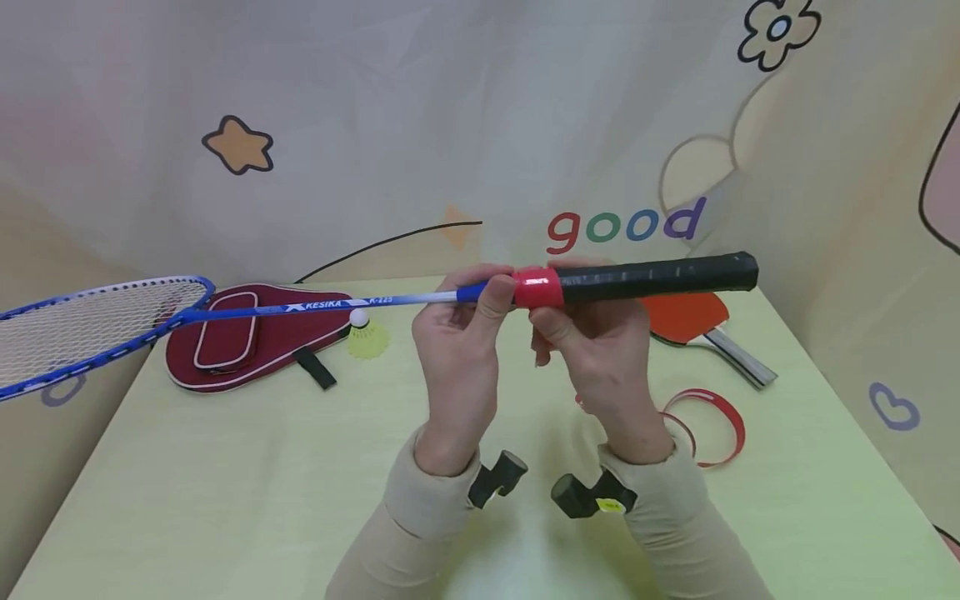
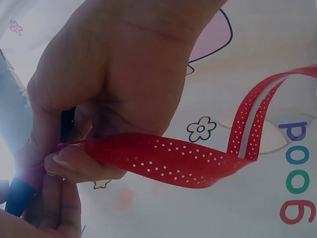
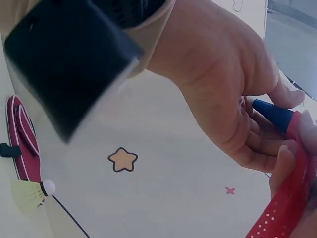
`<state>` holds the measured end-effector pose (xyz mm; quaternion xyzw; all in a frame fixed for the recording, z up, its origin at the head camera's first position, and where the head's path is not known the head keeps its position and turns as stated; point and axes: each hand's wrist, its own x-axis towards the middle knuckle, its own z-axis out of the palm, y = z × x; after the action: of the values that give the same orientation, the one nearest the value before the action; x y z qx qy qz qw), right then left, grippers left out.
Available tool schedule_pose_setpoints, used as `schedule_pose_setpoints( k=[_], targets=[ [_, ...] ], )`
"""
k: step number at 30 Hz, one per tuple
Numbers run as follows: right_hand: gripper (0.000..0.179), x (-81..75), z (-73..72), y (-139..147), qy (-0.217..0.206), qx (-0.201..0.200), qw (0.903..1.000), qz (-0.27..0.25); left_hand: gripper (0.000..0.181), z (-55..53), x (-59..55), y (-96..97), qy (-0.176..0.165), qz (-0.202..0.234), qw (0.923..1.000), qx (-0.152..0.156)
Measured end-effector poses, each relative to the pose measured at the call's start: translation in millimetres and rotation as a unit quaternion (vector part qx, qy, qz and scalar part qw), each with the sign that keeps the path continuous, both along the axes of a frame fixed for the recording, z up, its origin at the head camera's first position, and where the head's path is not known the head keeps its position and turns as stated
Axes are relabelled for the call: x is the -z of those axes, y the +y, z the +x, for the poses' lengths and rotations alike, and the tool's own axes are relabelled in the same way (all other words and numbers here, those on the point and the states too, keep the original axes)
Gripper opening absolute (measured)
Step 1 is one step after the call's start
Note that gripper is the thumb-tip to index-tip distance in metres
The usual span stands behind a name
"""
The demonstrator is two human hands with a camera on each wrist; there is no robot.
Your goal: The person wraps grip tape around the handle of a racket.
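Observation:
A badminton racket (image 1: 330, 306) with a blue frame and black handle is held level above the table, its strung head off to the left. My left hand (image 1: 459, 358) grips it around the blue cone, thumb in front by the red band. Red perforated grip tape (image 2: 168, 161) wraps the top of the handle (image 1: 660, 278); my right hand (image 1: 611, 358) pinches it there, thumb just under the band. From the right fingers the tape trails off twisted, and its loose loop hangs behind the right wrist in the head view.
On the table, a dark red racket bag (image 1: 277, 342) lies at back left beside a yellow shuttlecock (image 1: 367, 337). A red table tennis bat (image 1: 690, 318) lies at back right. A printed cloth (image 1: 420, 125) stands behind the table (image 1: 247, 500).

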<state>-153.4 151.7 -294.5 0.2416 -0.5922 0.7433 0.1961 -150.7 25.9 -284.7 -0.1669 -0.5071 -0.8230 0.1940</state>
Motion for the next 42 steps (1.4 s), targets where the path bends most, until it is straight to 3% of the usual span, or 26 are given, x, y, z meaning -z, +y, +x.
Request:
schedule_pose_setpoints(
  k=[2,4,8,10,15,21,25,30,38,42],
  targets=[
    [0.044,0.7,0.9,-1,0.002,0.000,0.9999,-0.016,0.062,-0.2,0.6,0.1,0.008,0.000,0.9998,0.017],
    [0.038,1.3,1.7,-2,0.004,0.005,0.9996,-0.027,0.060,-1.3,0.0,0.3,0.040,0.023,0.9972,0.059],
    [0.037,0.6,0.5,-4,0.008,0.008,0.9991,-0.040,0.052,-6.5,-1.5,0.3,0.115,0.084,0.9750,0.171],
    [0.039,0.0,0.4,-6,0.009,0.009,0.9994,-0.031,0.050,-9.1,-0.5,-0.4,0.135,0.096,0.9677,0.190],
    [0.043,-0.2,3.9,-5,0.000,0.006,0.9999,0.013,0.040,-8.4,4.4,-1.5,0.138,0.073,0.9763,0.150],
    [0.044,1.3,6.1,-1,0.002,-0.017,0.9998,-0.012,0.035,-5.7,6.8,2.4,0.132,0.070,0.9817,0.118],
    [0.051,-0.1,6.8,0,0.000,-0.009,0.9996,-0.027,0.033,-5.3,5.4,5.2,0.134,0.055,0.9852,0.092],
    [0.053,-3.9,8.4,1,-0.016,0.020,0.9997,0.003,0.032,-4.3,2.0,7.0,0.135,0.042,0.9885,0.055],
    [0.052,-5.1,9.3,2,-0.019,0.007,0.9991,0.036,0.048,-0.9,1.5,8.1,0.125,0.050,0.9907,0.023],
    [0.052,-3.8,9.3,4,-0.015,-0.001,0.9987,0.049,0.044,-0.3,4.1,8.5,0.101,0.055,0.9932,0.017]
  ],
)
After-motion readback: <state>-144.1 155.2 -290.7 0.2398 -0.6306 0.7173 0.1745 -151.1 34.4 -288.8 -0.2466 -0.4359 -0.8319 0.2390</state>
